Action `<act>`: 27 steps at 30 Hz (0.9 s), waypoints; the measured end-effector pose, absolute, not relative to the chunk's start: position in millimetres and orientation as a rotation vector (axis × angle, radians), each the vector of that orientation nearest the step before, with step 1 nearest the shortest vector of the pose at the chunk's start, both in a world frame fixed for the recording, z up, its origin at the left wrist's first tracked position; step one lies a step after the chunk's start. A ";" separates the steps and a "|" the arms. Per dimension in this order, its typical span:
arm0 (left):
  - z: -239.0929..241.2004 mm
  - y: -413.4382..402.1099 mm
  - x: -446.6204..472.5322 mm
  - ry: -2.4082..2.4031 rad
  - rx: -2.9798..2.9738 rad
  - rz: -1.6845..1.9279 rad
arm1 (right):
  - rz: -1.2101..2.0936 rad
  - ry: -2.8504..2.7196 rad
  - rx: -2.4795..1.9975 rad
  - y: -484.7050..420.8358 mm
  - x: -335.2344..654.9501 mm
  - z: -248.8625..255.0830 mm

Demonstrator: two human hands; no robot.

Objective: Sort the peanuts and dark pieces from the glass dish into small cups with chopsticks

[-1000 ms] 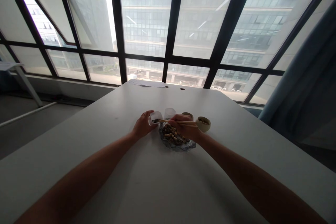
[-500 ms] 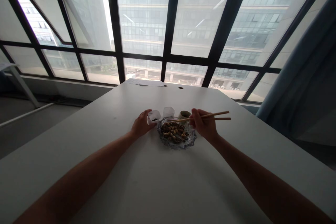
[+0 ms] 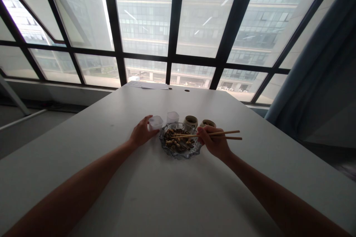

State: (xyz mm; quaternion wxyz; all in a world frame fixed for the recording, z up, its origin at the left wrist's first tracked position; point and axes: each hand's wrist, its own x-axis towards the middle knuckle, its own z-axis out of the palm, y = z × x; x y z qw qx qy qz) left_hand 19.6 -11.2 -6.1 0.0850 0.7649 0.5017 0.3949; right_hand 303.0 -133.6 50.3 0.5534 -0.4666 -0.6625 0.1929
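My left hand point(image 3: 141, 132) is wrapped round a small translucent plastic cup point(image 3: 155, 122) at the left edge of the glass bowl. In my right hand point(image 3: 213, 141) is a pair of wooden chopsticks point(image 3: 225, 133), their tips over the bowl's contents. The clear glass bowl point(image 3: 197, 152), with a wavy rim, holds a heap of peanuts point(image 3: 178, 141) mixed with darker bits. Whether the chopstick tips pinch anything is too small to tell. A second translucent cup point(image 3: 172, 117) stands just behind the bowl.
Two small ceramic cups stand behind and right of the bowl: one cup point(image 3: 191, 121) in the open, another cup point(image 3: 208, 123) partly behind my right hand. White papers point(image 3: 147, 85) lie at the far end of the white table point(image 3: 167, 196). A blue curtain point(image 3: 308, 70) hangs at right.
My right hand has lowered the chopsticks from beside the left cup into the bowl. The left cup now sits more upright in my left hand. The view has shifted slightly right.
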 end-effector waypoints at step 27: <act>-3.5 -13.0 17.2 1.516 2.250 1.152 | 0.358 -1.570 -1.117 -143.9 300.5 29.2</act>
